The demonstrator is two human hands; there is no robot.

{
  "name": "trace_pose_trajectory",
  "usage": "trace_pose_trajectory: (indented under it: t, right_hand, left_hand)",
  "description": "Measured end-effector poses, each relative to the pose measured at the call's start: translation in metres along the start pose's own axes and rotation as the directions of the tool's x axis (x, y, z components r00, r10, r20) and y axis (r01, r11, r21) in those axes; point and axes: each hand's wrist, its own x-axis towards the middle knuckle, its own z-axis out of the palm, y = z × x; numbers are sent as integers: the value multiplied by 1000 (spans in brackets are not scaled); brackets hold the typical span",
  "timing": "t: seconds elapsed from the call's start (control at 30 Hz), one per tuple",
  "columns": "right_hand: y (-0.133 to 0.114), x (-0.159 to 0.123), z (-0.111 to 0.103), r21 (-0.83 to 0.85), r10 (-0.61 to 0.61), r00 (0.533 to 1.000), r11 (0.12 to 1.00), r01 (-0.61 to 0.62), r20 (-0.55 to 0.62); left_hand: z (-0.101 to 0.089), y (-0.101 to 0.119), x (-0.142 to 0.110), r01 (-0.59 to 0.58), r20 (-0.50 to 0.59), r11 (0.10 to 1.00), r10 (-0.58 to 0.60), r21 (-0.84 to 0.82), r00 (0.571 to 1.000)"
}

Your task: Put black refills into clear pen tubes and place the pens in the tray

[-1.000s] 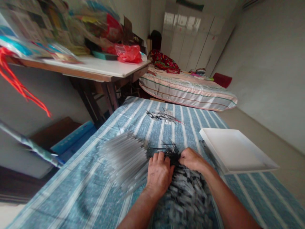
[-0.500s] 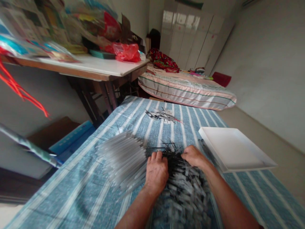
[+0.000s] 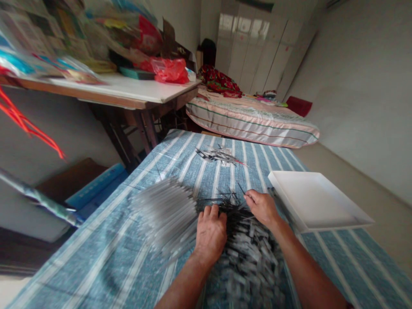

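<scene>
The loose pile (image 3: 254,262) of slim grey and black pieces lies nearest, on the striped cloth (image 3: 96,262), its close end blurred. At the pile's left edge, the left hand (image 3: 210,234) rests palm down with the fingers bent over; their tips are hidden, so I cannot tell whether they grip anything. Left of the pile, beyond that hand, sits the stack of pale rods (image 3: 167,210), which lie side by side, long axes roughly crosswise with their right ends towards the pile's far part; the left hand is much the nearer of the two to it. Over the pile's far right side, the right hand (image 3: 262,206) has thumb and fingers pressed together, pinching a thin dark stick (image 3: 241,189). The stick juts from the fingertips away from the wearer and leftward, its long axis slanting over the pile's far end; its tip points clear of the left hand. Right of the pile, just beyond the right forearm, is the shallow white tray (image 3: 318,201). Farther out, past the pile's far end, a small scatter of thin pieces (image 3: 222,156) lies apart, and well behind the pile stands a bed (image 3: 251,120).
</scene>
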Motion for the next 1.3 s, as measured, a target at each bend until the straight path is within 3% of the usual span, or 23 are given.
trace_pose_trajectory:
  t: [0.1,0.27,0.53,0.7,0.97,1.3]
  right_hand:
    - [-8,-2,-8,-186,-150,979,967,175,140]
    - [-14,-3,-23,-206,-196,923,939,274,331]
    - [-20,4,-26,-2,-263,881,958,287,393]
    - [-27,14,-28,16,-310,833,940,341,458]
    - [-28,17,-26,-88,-291,833,924,373,471]
    - [-20,13,-24,-189,-160,875,944,272,458]
  left_hand:
    - [0,-1,0,-7,3,1000,7,-3,1000]
    - [-1,-2,0,-21,6,1000,21,-13,1000]
    - [0,-1,-2,-31,-5,999,31,-17,1000]
    - [1,-3,-1,-26,-1,999,26,-20,1000]
    - [1,-2,-3,21,-38,1000,-21,-23,999]
    - [0,-2,-2,81,-95,995,-86,-54,992]
